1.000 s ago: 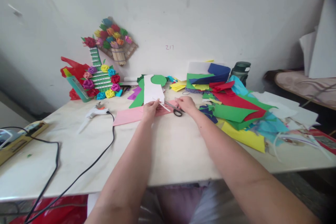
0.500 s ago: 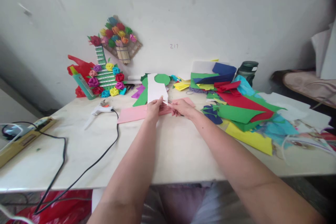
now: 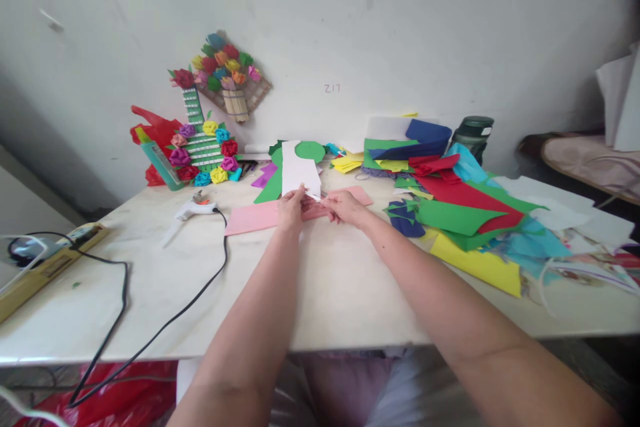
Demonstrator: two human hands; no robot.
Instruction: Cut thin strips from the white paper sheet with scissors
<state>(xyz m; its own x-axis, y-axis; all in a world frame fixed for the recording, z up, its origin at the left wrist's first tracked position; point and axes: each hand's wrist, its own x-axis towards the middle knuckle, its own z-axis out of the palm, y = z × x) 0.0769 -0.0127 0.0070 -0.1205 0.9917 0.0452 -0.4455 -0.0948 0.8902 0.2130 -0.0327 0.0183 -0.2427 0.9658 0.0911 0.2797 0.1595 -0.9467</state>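
Note:
Above the middle of the table, my left hand (image 3: 293, 205) and my right hand (image 3: 345, 205) are close together, fingers pinched. Between them runs a thin white strip (image 3: 315, 198), apparently paper; both hands grip it. Its exact shape is too small to make out. Beneath the hands lies a long pink paper strip (image 3: 251, 217), partly covered by them. Just behind them a sheet of white paper (image 3: 300, 173) rests over green paper pieces (image 3: 270, 188).
On the left are a white glue gun (image 3: 197, 209) with a black cord, a power strip (image 3: 53, 265) and a glue bottle (image 3: 161, 165). A flower-decked guitar craft (image 3: 205, 150) leans by the wall. Coloured paper (image 3: 460, 217) and a dark bottle (image 3: 471, 133) occupy the right.
My left fingers have shifted slightly left along the white strip, and more of it shows between the hands. The view has moved a little; the things on the table stay put.

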